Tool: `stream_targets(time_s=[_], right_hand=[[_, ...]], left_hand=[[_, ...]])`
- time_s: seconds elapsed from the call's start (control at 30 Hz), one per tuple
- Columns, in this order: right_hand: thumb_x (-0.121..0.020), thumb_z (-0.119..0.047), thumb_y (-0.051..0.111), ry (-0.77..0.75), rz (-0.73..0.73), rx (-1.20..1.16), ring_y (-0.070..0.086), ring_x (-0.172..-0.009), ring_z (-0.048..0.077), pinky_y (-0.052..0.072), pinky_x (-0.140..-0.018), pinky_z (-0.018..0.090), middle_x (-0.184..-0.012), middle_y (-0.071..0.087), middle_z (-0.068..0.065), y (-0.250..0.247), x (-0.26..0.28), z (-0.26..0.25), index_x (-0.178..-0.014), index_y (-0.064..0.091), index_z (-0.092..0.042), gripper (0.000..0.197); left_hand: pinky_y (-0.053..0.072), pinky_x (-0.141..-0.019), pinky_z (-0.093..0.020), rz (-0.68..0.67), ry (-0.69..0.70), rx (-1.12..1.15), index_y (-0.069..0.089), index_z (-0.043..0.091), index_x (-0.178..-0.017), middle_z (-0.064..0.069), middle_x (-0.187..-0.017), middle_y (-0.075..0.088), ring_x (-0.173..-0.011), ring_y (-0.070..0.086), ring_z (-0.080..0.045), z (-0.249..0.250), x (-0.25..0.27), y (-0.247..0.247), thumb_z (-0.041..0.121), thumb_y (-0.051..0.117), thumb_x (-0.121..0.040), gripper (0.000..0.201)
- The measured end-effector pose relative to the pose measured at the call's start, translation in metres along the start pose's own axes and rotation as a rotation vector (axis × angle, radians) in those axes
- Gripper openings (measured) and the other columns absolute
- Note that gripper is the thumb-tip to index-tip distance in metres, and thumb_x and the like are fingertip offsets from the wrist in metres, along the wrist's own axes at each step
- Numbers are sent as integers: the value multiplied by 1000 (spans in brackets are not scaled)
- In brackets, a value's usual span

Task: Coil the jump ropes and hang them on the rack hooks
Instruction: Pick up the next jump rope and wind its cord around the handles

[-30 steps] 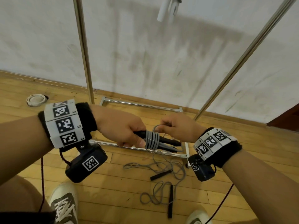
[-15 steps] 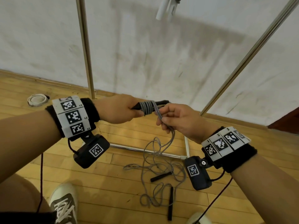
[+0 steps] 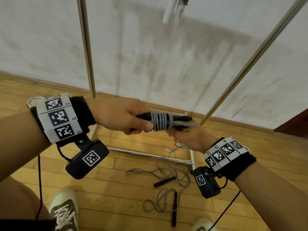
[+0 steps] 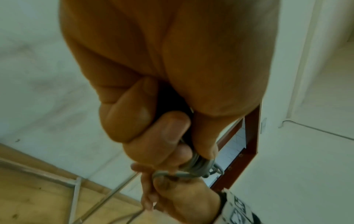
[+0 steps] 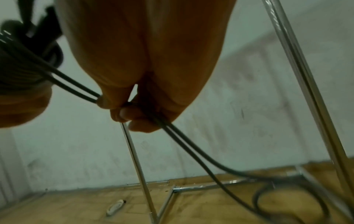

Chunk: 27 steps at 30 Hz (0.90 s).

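Note:
My left hand (image 3: pixel 131 120) grips two black jump rope handles (image 3: pixel 181 120) held together, with several turns of grey cord (image 3: pixel 160 121) wound round them. Just below the handles' free end my right hand (image 3: pixel 186 136) pinches the doubled grey cord (image 5: pixel 76 86), which runs on from its fingers down to the floor (image 5: pixel 201 159). In the left wrist view my curled fingers (image 4: pixel 149 130) hide the handles, and the cord wraps (image 4: pixel 199 166) show beyond them. A second jump rope (image 3: pixel 166 189) with black handles lies tangled on the floor. A white-handled item (image 3: pixel 171 9) hangs from the top of the rack.
The metal rack's uprights (image 3: pixel 86 47) and slanted pole (image 3: pixel 250 64) stand against the white wall, with its base frame (image 3: pixel 146 153) on the wooden floor. My shoes (image 3: pixel 64 212) are near the bottom edge. A white roll (image 3: pixel 31 101) lies at the left by the wall.
The wrapped handles have come lower and now lie level. My right hand has swung from the near side of the handles to under their tip, carrying the cord round.

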State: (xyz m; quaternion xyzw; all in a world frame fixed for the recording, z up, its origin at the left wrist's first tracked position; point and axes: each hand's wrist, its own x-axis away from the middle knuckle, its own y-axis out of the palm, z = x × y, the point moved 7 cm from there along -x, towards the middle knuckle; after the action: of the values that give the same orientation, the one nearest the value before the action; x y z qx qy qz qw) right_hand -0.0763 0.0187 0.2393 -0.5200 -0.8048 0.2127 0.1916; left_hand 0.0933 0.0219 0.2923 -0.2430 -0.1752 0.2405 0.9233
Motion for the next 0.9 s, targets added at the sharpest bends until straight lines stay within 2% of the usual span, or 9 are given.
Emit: stream_targets(time_s=[0.03,0.1,0.2,0.3,0.4,0.53,0.63,0.8,0.9], right_hand=[[-92,-14,61,27,-25,-46,56,-67,24,50,-62,44,-72,61,3,0,-2,3,-79,66,-25,17],[-91,-16,60,65,-46,-75,57,-69,27,51,-60,36,-74,64,10,-1,-4,-1,-80,66,-17,13],[-88,-65,42,12,-62,420,57,-62,17,45,-57,32,-69,65,5,-9,-8,-5,-86,71,-11,62],[-74,-79,37,-41,26,553,43,-53,6,34,-52,22,-62,53,1,-24,-9,-9,-82,64,-11,74],[-88,-57,53,-74,144,359,36,-48,3,33,-48,16,-57,39,-10,-32,-13,-19,-69,46,-18,44],[-101,-23,45,68,87,-156,32,-48,7,24,-43,20,-57,44,-6,-26,-12,-23,-78,56,-10,29],[-98,-3,43,69,19,-272,37,-49,9,26,-43,24,-60,55,-2,-15,-8,-30,-91,58,-2,17],[-96,10,46,-46,-16,-310,55,-71,14,44,-60,24,-87,68,8,-7,1,-32,-117,63,-4,31],[-94,8,51,-53,4,-363,63,-76,13,51,-66,21,-93,73,8,-4,0,-25,-115,66,-8,29]], left_hand=[[43,-54,-21,-34,-10,-13,59,22,-84,4,-63,56,-53,50,-11,-1,0,4,30,55,-100,18],[44,-55,-20,-106,-32,-38,59,19,-85,6,-63,56,-54,51,-11,-2,-1,16,30,56,-100,19],[47,-57,-22,-164,-65,-82,59,17,-85,8,-64,56,-58,53,-10,-7,-5,29,32,57,-99,20],[47,-57,-22,-164,-121,-159,58,20,-85,10,-64,56,-57,53,-7,-18,-9,31,33,56,-100,20],[44,-54,-21,-122,-218,-281,57,23,-84,11,-60,55,-51,49,-3,-34,-13,29,39,53,-100,22],[45,-57,-31,19,-304,-374,58,14,-87,2,-67,55,-55,47,-13,-48,-17,12,42,50,-101,33],[46,-58,-33,174,-296,-371,57,12,-84,0,-67,57,-55,50,-14,-48,-16,-11,39,50,-101,33],[44,-53,-24,378,-258,-189,60,15,-84,7,-61,58,-51,52,-7,-45,-7,-42,35,54,-100,27],[40,-47,-17,401,-169,-57,60,13,-83,8,-55,56,-47,49,-6,-31,-4,-42,29,55,-100,24]])
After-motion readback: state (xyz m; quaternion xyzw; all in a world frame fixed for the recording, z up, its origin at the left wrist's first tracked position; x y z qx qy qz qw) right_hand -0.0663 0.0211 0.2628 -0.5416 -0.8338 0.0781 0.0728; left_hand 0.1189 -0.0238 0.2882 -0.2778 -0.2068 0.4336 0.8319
